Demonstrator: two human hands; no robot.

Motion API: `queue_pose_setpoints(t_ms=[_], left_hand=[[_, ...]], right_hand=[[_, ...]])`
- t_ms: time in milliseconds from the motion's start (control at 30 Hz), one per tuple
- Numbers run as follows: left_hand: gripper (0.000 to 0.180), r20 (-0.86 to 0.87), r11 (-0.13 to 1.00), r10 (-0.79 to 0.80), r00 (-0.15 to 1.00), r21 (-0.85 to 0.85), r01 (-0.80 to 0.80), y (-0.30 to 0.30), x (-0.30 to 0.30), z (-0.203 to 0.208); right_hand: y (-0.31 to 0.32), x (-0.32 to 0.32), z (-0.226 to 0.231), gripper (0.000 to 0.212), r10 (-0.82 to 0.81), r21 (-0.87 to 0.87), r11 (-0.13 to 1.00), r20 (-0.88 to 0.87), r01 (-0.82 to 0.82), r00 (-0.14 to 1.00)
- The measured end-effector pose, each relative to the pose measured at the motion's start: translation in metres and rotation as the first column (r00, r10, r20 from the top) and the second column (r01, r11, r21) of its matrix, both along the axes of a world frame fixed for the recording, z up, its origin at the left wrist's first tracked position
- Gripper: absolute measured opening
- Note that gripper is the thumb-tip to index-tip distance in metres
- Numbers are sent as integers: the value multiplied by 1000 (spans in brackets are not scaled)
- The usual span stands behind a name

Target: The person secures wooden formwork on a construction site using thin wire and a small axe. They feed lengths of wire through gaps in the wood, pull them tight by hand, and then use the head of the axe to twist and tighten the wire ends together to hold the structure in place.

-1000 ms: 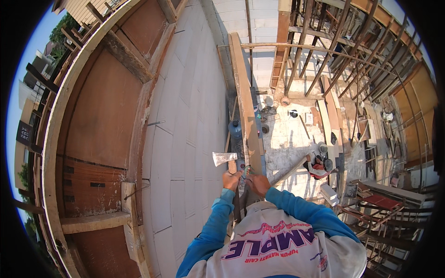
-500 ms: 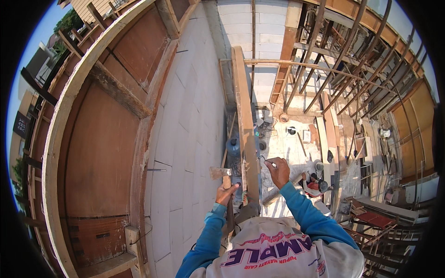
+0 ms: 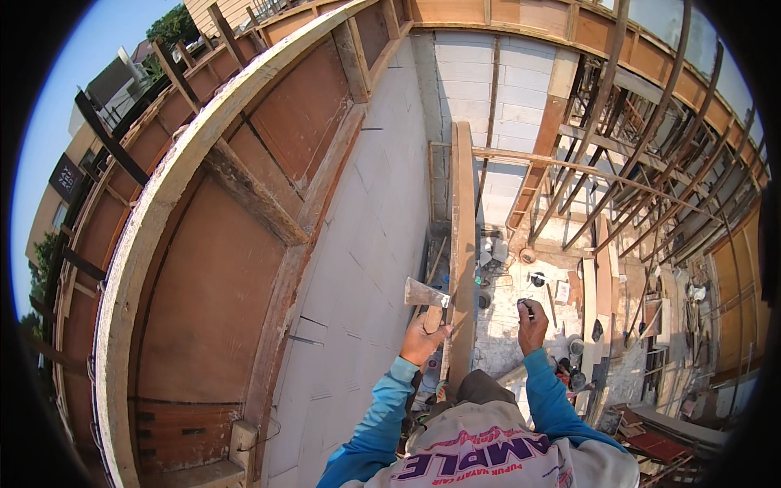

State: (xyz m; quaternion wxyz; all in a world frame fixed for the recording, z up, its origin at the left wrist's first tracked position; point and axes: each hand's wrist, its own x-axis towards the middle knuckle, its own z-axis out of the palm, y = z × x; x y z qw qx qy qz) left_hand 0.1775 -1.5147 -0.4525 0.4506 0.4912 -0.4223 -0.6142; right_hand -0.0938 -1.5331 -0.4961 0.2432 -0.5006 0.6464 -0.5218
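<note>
A hatchet [image 3: 425, 294] stands upright in my left hand [image 3: 421, 342], which is wrapped round its wooden handle just below the steel head. Its blade points left, toward the white block wall [image 3: 350, 276]. My right hand [image 3: 533, 327] is raised on the other side of a long upright-edged wooden plank [image 3: 463, 244], fingers pinched together. A small dark thing shows at those fingertips, too small to name. The plank runs away from me between both hands, apart from the right one; the left hand is close beside its near part.
Wooden formwork with brown panels [image 3: 220, 317] rises along the left. Far below, a pale floor [image 3: 504, 313] is strewn with boards, buckets and scraps. Slanting poles [image 3: 643, 138] crowd the right, and a thin wooden rail [image 3: 586, 176] crosses beyond the plank.
My view has shifted, so the scene sits lower and farther right. The hatchet has risen along the plank in my left hand. My right hand has moved away from the plank, still pinched.
</note>
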Motion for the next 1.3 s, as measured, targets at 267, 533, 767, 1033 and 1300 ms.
queue_pose_setpoints(t_ms=[267,533,767,1033,1300], left_hand=[[32,0,974,167,986,-156,-165,-101,7,97],[28,91,788,412,907,-535,-304,-196,62,246],[41,164,323,810,563,-926,-194,-196,121,320],[52,447,442,748,-490,-887,-135,-177,170,373],[44,369,312,845,-388,-928,-204,-210,226,382]], right_hand=[[-61,-16,14,10,-86,-123,989,-14,83,996],[-165,-37,4,15,-86,22,996,54,85,995],[-214,-18,-48,14,-21,79,997,186,6,982],[-232,58,-150,18,211,76,976,-50,-207,976],[-181,75,-285,15,440,442,792,63,-421,896]])
